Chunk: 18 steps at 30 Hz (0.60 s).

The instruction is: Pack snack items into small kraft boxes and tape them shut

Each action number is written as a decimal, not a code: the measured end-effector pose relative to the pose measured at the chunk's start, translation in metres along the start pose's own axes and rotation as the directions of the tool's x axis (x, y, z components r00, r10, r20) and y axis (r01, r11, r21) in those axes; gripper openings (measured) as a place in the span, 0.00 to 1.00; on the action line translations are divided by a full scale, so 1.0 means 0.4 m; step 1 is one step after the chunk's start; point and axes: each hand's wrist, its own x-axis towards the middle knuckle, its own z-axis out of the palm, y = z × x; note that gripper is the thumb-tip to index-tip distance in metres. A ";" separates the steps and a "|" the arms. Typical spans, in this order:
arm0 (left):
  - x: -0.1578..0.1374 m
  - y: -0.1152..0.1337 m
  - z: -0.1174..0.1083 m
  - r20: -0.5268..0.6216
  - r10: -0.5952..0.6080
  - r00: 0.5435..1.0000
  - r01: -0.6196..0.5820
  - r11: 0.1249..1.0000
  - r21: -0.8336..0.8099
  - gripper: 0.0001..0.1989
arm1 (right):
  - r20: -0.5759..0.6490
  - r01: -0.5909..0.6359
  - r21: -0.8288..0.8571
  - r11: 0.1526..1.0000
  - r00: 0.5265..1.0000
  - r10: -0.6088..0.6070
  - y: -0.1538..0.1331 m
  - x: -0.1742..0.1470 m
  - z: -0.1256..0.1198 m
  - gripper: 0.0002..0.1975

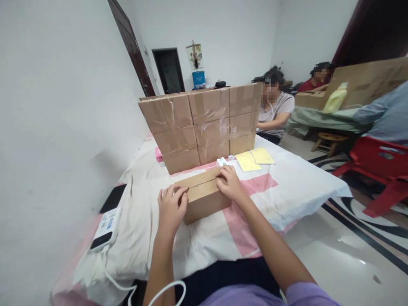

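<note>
A small brown cardboard box (204, 197) lies on the white and pink cloth of the table (287, 187) right in front of me. My left hand (171, 207) presses on the box's left end, fingers curled over its top edge. My right hand (230, 183) rests on the right end of the box's top, fingers spread along the flap seam. Both hands hold the flaps down. Just behind the right hand lies a small white and blue object (221, 161).
A wall of several taped cardboard boxes (204, 123) is stacked behind. Yellow sheets (255, 159) lie to its right. A phone and a white device (106, 221) with a cable sit at the left. People sit at the back right beside red chairs (379, 165).
</note>
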 end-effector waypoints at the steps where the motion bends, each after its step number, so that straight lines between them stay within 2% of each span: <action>1: -0.003 0.019 -0.002 0.042 0.033 0.999 -0.035 0.997 0.067 0.14 | -0.025 0.025 -0.002 1.000 0.999 -0.025 -0.004 -0.002 0.006 0.03; 4: 0.005 0.069 0.008 0.221 0.143 0.965 -0.204 0.938 0.280 0.20 | -0.062 0.075 -0.016 0.997 0.995 -0.076 -0.011 0.004 0.027 0.03; 6: 0.024 0.083 0.022 0.292 0.167 0.942 -0.272 0.889 0.368 0.25 | -0.059 0.080 -0.030 0.996 0.995 -0.081 -0.014 0.015 0.042 0.04; 9: 0.057 0.080 0.039 0.324 0.141 0.935 -0.283 0.849 0.447 0.28 | -0.037 0.088 -0.048 0.995 0.995 -0.090 -0.014 0.032 0.059 0.05; 18: 0.117 0.052 0.034 0.387 0.109 0.916 -0.302 0.822 0.483 0.23 | -0.004 0.133 -0.005 0.991 0.991 -0.133 0.007 0.068 0.074 0.06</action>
